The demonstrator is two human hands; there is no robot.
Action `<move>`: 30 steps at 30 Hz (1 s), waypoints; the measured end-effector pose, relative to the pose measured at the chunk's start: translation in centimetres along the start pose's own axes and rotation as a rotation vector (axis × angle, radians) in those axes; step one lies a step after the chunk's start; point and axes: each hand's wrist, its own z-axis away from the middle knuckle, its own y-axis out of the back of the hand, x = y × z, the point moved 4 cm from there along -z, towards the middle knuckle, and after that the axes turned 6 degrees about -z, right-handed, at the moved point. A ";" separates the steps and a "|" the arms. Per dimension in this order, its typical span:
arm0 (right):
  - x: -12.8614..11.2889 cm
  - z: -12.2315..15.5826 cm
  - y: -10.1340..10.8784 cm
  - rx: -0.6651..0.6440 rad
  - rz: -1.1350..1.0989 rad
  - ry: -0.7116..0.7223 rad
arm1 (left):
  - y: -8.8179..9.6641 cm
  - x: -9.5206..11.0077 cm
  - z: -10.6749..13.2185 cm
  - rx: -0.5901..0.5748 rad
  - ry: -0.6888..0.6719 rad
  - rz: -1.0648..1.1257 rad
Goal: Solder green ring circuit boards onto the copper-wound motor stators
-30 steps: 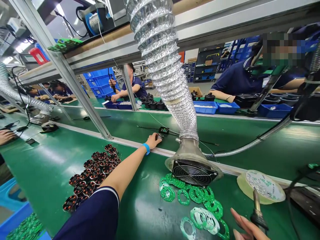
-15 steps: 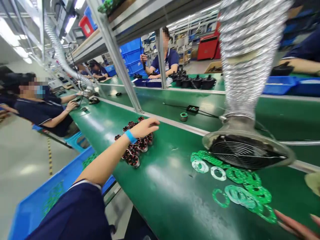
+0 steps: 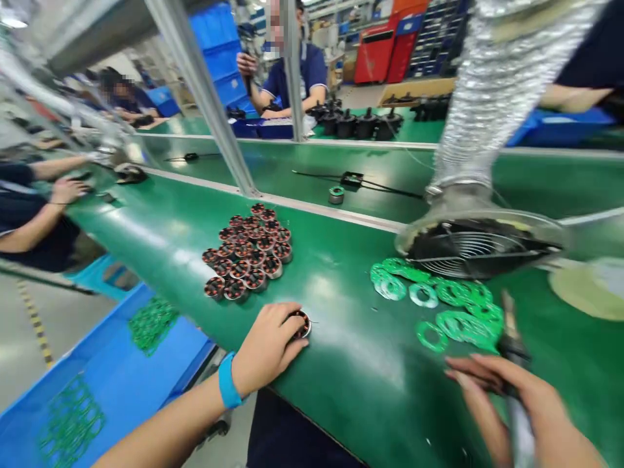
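Observation:
My left hand (image 3: pixel 266 344), with a blue band at the wrist, has its fingers closed around a small round motor stator (image 3: pixel 303 324) on the green bench. Copper windings and a metal rim show between thumb and fingers. At the lower right, my right hand (image 3: pixel 546 403) grips a soldering iron (image 3: pixel 514 348) whose tip points up and away from me. Thumb and forefinger of that hand reach toward the loose green rings (image 3: pixel 431 337); whether something small is between them is unclear. More stators (image 3: pixel 254 278) stand grouped beyond my left hand.
A fume extractor hood (image 3: pixel 463 247) with a foil duct hangs over the rings. Green ring panels lie in a blue bin (image 3: pixel 185 351) at the lower left. A metal post (image 3: pixel 209 97) rises from the bench divider. People sit opposite and at left.
My left hand has drawn back from above the stator group toward me, now holding one stator. My right hand has come further into view with the soldering iron. The view has shifted.

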 end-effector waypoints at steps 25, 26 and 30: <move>-2.8 1.4 2.2 0.099 -0.116 -0.039 | -3.3 7.6 -10.1 -0.379 -0.483 0.328; -2.6 1.9 2.4 0.143 -0.137 -0.054 | -3.5 7.5 -10.0 -0.363 -0.466 0.372; -1.5 3.6 2.2 0.229 -0.248 -0.164 | -4.0 7.9 -10.0 -0.342 -0.433 0.462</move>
